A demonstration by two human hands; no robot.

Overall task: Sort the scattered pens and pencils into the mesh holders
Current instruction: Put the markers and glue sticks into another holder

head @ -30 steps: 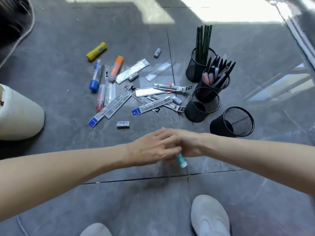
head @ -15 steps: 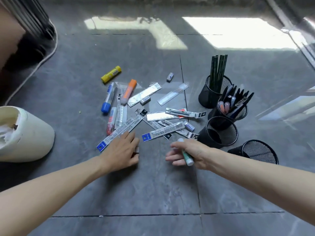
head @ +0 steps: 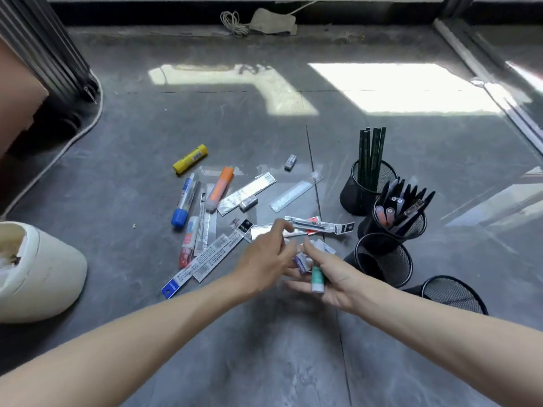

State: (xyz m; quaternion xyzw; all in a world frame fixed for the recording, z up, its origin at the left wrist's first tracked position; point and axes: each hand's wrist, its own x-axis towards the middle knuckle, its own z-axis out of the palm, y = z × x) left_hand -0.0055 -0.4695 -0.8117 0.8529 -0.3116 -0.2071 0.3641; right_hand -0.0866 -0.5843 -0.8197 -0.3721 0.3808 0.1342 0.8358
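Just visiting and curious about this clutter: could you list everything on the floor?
mesh holders: four, black, right of the pile
pencils: a bunch, dark green, in the farthest holder
pens: several, dark, in the next holder
yellow stick: one, yellow, pile's far left
marker: one, white with blue cap, pile's left
highlighter: one, orange, beside the marker
small erasers: at least two, whitish, pile's far side
flat packets: several, silver, clear or blue-ended, mid-pile
container: one, cream, left edge
green-white tube: one, in the right hand
left hand: reaching over the pile, blurred
right hand: palm up, holding the tube
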